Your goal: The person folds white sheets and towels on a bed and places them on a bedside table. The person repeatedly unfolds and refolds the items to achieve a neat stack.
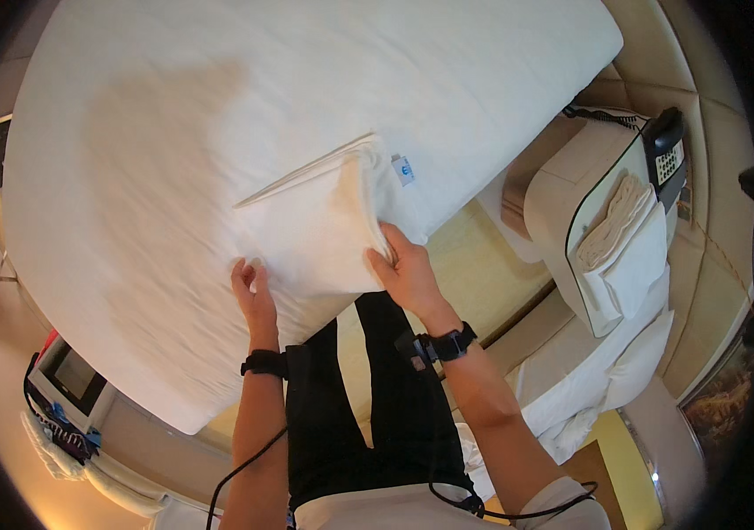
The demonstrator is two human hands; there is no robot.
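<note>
A folded white cloth (304, 238), likely bed linen, lies on the near side of the bed's white sheet (363, 59). My right hand (406, 268) grips its layered right edge, thumb on top and fingers beneath. At the near left corner, my left hand (254, 295) pinches the fabric between thumb and fingers. The cloth's far edge forms a raised, pointed fold. Just beyond its far right corner, a small blue-and-white tag (403, 170) shows. Each wrist wears a black strap.
On the right, a glass-topped nightstand (549, 199) holds a black telephone (668, 149) and folded white linens (635, 252). Behind it stands a second bed with white bedding (569, 371). At the lower left are a cabinet (75, 377) and a chair holding items (62, 430). Black cables hang beside my arms.
</note>
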